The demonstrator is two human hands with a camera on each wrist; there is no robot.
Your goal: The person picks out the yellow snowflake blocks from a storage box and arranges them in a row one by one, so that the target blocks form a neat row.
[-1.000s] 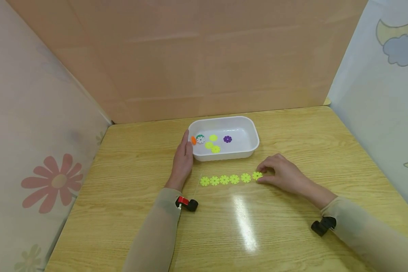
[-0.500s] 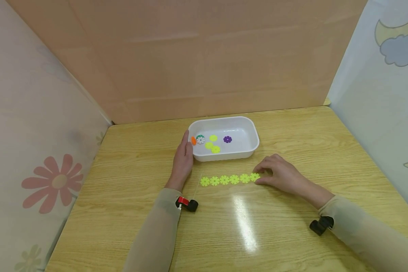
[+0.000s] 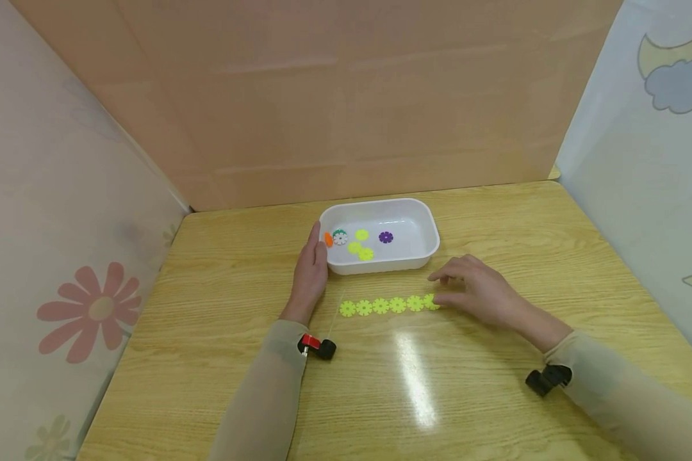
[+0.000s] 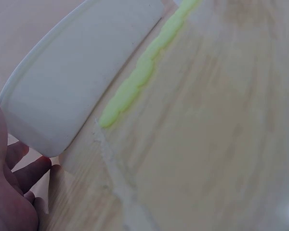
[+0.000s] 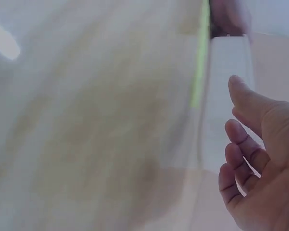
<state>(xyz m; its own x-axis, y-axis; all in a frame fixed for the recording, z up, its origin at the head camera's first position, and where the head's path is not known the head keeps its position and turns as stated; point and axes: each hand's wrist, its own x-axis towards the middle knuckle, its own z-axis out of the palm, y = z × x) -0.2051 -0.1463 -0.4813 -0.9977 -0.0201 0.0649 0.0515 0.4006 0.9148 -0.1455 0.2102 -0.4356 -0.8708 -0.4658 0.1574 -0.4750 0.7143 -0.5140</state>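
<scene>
Several yellow-green notched plastic discs [image 3: 380,307] lie flat on the table in one row, edge to edge, in front of the white tub [image 3: 403,264]. Against the tub's left end rests my left hand [image 3: 310,276], fingers extended along the outer wall. My right hand [image 3: 483,293] hovers at the row's right end, thumb and forefinger spread apart with nothing between them. Its thumb partly covers the last disc in the head view. In the right wrist view the fingers [image 5: 239,163] are loosely bent and hold nothing.
Inside the tub lie several loose discs: yellow ones [image 3: 366,254], a purple one [image 3: 386,237], a white one [image 3: 339,238] over a green one, and an orange one [image 3: 329,239]. A tan partition [image 3: 346,102] rises behind the wooden table [image 3: 230,301].
My right hand slid the last disc left against the row, then let go of it and lifted slightly, its fingers spreading. The left hand stays at the tub.
</scene>
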